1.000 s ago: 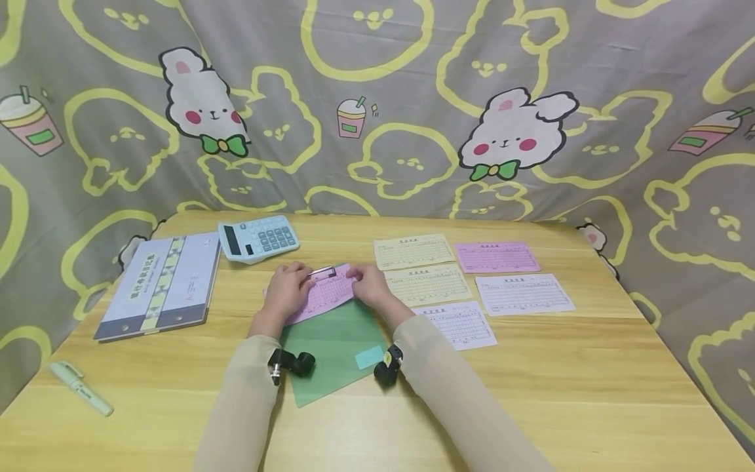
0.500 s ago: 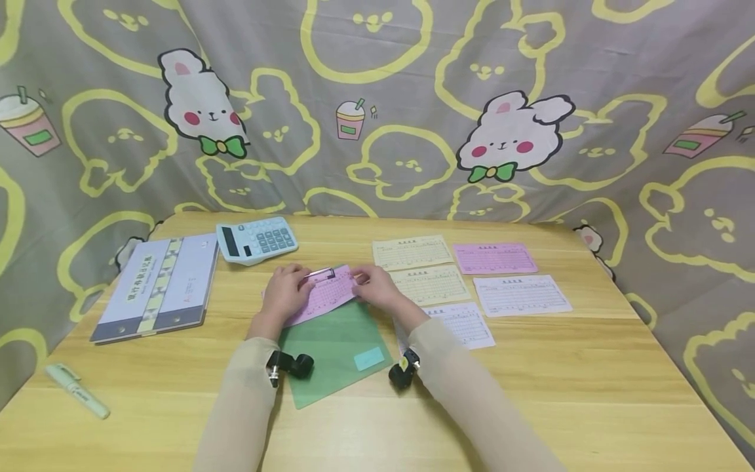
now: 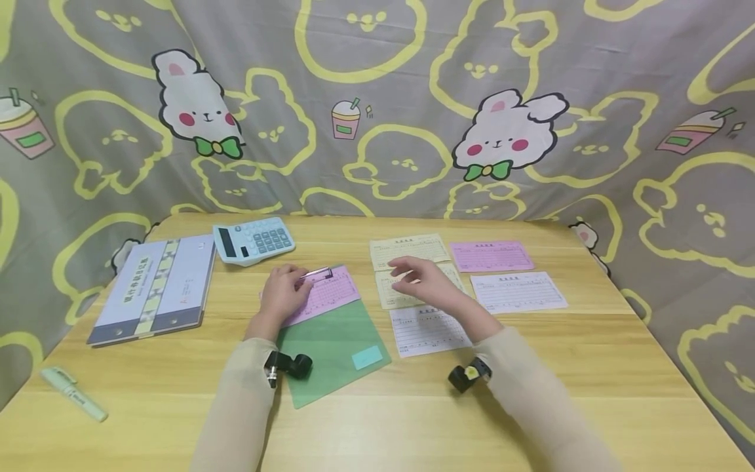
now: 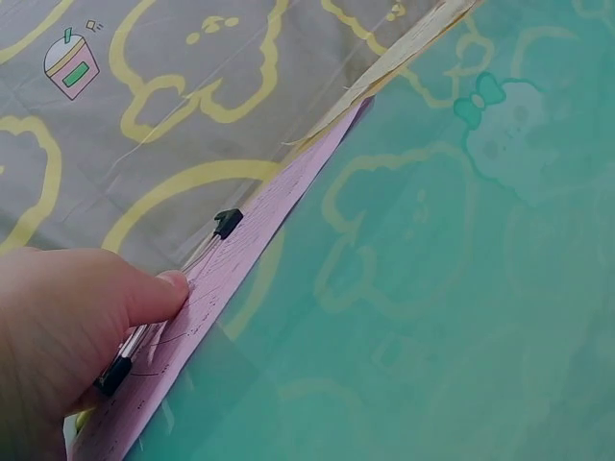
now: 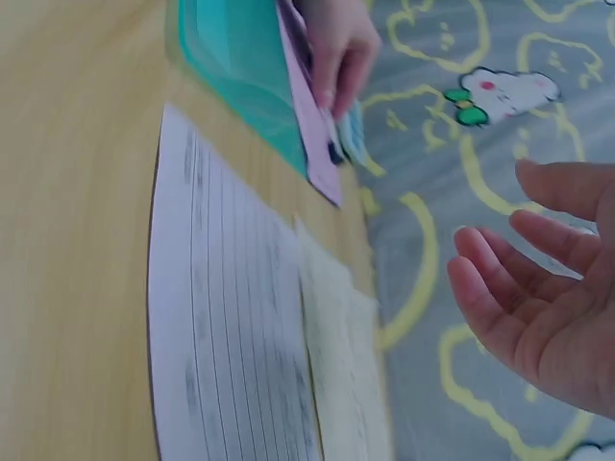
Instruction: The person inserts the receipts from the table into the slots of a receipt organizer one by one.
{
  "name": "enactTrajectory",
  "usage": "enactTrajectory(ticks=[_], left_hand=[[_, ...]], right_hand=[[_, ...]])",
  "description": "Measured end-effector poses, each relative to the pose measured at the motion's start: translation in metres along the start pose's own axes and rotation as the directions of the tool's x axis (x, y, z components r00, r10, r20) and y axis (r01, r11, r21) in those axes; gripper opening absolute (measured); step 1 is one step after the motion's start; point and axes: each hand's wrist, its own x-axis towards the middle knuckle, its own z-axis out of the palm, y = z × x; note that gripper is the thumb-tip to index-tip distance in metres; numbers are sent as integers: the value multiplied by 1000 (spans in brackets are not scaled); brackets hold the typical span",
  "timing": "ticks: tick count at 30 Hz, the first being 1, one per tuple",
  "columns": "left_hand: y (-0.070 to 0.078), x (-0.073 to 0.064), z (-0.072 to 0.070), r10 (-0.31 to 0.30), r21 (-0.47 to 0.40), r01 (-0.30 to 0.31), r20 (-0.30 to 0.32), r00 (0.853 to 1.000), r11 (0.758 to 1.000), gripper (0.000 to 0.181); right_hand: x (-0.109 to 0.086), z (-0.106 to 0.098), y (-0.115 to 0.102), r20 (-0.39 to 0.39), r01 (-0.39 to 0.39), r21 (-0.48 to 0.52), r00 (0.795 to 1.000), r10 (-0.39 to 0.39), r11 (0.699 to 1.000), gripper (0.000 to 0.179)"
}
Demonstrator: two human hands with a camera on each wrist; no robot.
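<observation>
A green translucent clipboard (image 3: 330, 344) lies at a slant on the table, a light blue label (image 3: 367, 357) near its lower corner. Under its metal clip (image 3: 318, 273) is a pink printed slip (image 3: 333, 293). My left hand (image 3: 283, 296) grips the clipboard at its top edge, the thumb (image 4: 159, 296) lying on the clip. My right hand (image 3: 426, 283) holds nothing, its fingers loosely bent apart over the lower of two yellow slips (image 3: 392, 294). A white slip (image 3: 427, 333) lies just below them, partly beneath my right forearm.
Farther right lie another pink slip (image 3: 492, 256) and a white slip (image 3: 519, 292). A blue calculator (image 3: 255, 240) stands at the back left beside a grey-blue ledger book (image 3: 156, 288). A pale green highlighter (image 3: 73, 393) is at the front left. A patterned curtain (image 3: 377, 105) hangs behind the table.
My right hand has let go of the pink slip's right edge on the clipboard and moved right, over the yellow slips. My left hand has stayed at the clip.
</observation>
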Motion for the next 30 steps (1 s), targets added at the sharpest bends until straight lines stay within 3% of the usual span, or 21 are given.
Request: enactTrajectory(ticks=[8,15,30], left_hand=[[2,-1,-1,-18,-20,18,0,1000,1000,39],[1,0,0,-25,-42,25,-10,1000,999,39],[0,1,1,-25,-57,24,-21,999,998,40]], right_hand=[[-43,-38,21,-73,-67,23,995,69,997,40],[-71,-53,42,-134,-102,-15,986,99,995,38],[-98,-64,76,-145,-170,-43,976,162,985,41]])
